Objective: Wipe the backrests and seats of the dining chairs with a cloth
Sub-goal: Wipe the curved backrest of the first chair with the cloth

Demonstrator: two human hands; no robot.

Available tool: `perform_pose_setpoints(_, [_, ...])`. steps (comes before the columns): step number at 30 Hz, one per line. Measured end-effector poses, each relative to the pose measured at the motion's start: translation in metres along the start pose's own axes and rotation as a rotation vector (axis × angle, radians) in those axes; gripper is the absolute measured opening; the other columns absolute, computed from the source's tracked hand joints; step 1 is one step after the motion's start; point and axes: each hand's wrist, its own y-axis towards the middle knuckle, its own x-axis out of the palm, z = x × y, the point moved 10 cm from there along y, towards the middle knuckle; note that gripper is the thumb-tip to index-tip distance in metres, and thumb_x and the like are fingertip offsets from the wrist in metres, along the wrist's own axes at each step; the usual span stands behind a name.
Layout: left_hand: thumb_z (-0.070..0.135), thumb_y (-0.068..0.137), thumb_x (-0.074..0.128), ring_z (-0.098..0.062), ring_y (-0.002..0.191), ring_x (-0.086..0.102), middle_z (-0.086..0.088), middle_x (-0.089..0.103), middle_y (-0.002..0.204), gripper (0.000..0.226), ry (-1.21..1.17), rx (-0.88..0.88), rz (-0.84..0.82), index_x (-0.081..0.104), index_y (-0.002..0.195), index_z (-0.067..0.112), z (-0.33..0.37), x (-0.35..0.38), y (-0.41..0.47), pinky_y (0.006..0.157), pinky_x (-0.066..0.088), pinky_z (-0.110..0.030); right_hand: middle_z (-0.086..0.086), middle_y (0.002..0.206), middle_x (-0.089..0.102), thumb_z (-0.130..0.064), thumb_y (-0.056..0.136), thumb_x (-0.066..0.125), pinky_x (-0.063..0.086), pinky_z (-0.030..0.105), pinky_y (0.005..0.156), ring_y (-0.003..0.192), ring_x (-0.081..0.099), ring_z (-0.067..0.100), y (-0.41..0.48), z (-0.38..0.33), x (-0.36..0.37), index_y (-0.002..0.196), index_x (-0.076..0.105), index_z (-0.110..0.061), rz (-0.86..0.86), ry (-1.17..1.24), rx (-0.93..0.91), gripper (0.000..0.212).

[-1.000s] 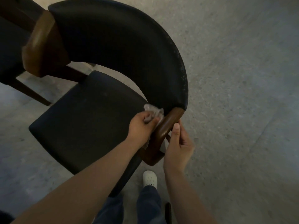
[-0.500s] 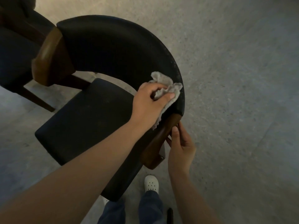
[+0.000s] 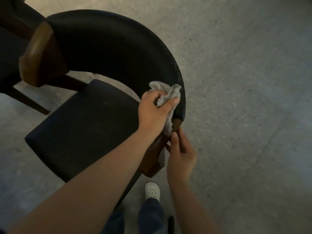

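Note:
A dining chair fills the left and middle of the head view, with a curved black padded backrest [image 3: 109, 48], a black seat [image 3: 87, 125] and brown wooden arm ends. My left hand [image 3: 155, 112] grips a crumpled grey cloth [image 3: 167, 93] and presses it on the inner face of the backrest near its right end. Just below, my right hand [image 3: 181, 156] holds the right wooden arm end [image 3: 176, 124], thumb on top. Part of that arm is hidden by my left forearm.
A second dark chair [image 3: 10, 53] stands at the far left, close to the left wooden arm end [image 3: 37, 53]. Grey speckled floor [image 3: 244, 98] spreads to the right. My white shoe [image 3: 152, 190] and trouser legs are below the chair.
My left hand lifted the cloth from the wooden arm end up onto the padded backrest, then stayed near the backrest's right end. My right hand kept its hold on the arm.

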Motion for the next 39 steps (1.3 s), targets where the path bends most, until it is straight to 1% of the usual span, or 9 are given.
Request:
perform_pose_setpoints(3, [0.035,0.081,0.074,-0.005,0.082,0.066,0.001,0.07,0.088,0.021,-0.029,-0.137,-0.048,0.069,0.087,0.015,-0.019,-0.009,0.007,0.08,0.054,-0.026,-0.022,0.103,0.071,-0.022,0.095,0.058,0.058,0.032,0.083,0.095,0.069,0.005,-0.001,0.001,0.001,0.131,0.059,-0.019,0.01,0.002,0.013,0.036])
perform_pose_setpoints(6, [0.036,0.086,0.069,-0.007,0.092,0.065,0.001,0.069,0.098,0.022,-0.004,-0.076,-0.085,0.07,0.095,0.017,-0.011,-0.012,0.006,0.088,0.055,-0.034,-0.026,0.099,0.07,-0.023,0.096,0.057,0.058,0.026,0.08,0.093,0.069,0.003,-0.002,-0.001,0.002,0.131,0.06,-0.018,0.018,0.006,0.006,0.036])
perform_pose_setpoints(8, [0.038,0.09,0.064,-0.01,0.101,0.062,0.0,0.064,0.109,0.021,0.002,0.027,-0.116,0.068,0.099,0.02,-0.002,-0.008,0.0,0.091,0.052,-0.033,-0.025,0.095,0.071,-0.022,0.096,0.056,0.057,0.021,0.076,0.09,0.069,0.003,-0.002,-0.003,0.002,0.13,0.061,-0.018,0.02,0.005,-0.004,0.034])
perform_pose_setpoints(11, [0.031,0.091,0.064,-0.005,0.101,0.057,0.0,0.059,0.113,0.009,0.066,0.101,-0.083,0.065,0.098,0.026,-0.002,-0.007,-0.005,0.087,0.047,-0.016,-0.026,0.094,0.07,-0.021,0.096,0.056,0.058,0.024,0.077,0.09,0.069,0.003,-0.003,-0.003,0.002,0.13,0.06,-0.018,0.028,-0.004,-0.01,0.034])
perform_pose_setpoints(15, [0.021,0.088,0.069,-0.005,0.099,0.062,0.005,0.065,0.104,0.007,-0.031,-0.048,-0.014,0.068,0.094,0.024,-0.024,-0.011,0.001,0.091,0.053,-0.03,-0.028,0.092,0.069,-0.022,0.097,0.055,0.058,0.023,0.078,0.088,0.068,0.001,-0.003,-0.003,0.003,0.132,0.058,-0.019,0.024,-0.017,-0.026,0.036])
perform_pose_setpoints(24, [0.026,0.091,0.064,-0.007,0.101,0.061,0.005,0.066,0.104,0.01,-0.047,-0.215,0.091,0.067,0.099,0.022,-0.065,-0.021,-0.005,0.093,0.052,-0.037,-0.024,0.088,0.07,-0.023,0.098,0.053,0.053,0.015,0.068,0.084,0.068,0.0,-0.006,-0.009,0.004,0.128,0.06,-0.024,0.051,-0.003,-0.085,0.031])
perform_pose_setpoints(28, [0.028,0.091,0.063,-0.008,0.103,0.061,0.005,0.064,0.108,0.012,-0.076,-0.124,0.037,0.065,0.103,0.026,-0.063,-0.015,-0.006,0.092,0.052,-0.038,-0.021,0.091,0.071,-0.021,0.099,0.051,0.055,0.016,0.072,0.086,0.069,0.001,-0.007,-0.01,0.005,0.129,0.059,-0.021,0.049,0.0,-0.109,0.031])
perform_pose_setpoints(35, [0.025,0.091,0.064,-0.003,0.086,0.064,0.008,0.065,0.093,0.006,0.001,-0.316,-0.003,0.065,0.089,0.031,-0.118,-0.019,0.007,0.071,0.051,-0.022,-0.025,0.093,0.07,-0.024,0.098,0.051,0.054,0.016,0.072,0.087,0.069,0.0,-0.008,-0.006,0.005,0.13,0.059,-0.017,0.071,0.001,-0.13,0.034])
perform_pose_setpoints(39, [0.025,0.091,0.065,-0.01,0.099,0.061,0.004,0.063,0.106,0.009,0.128,-0.446,-0.05,0.065,0.099,0.029,-0.15,-0.03,-0.001,0.085,0.052,-0.032,-0.026,0.087,0.069,-0.026,0.098,0.051,0.052,0.012,0.067,0.082,0.068,-0.001,-0.008,-0.005,0.005,0.128,0.06,-0.022,0.083,-0.003,-0.122,0.032])
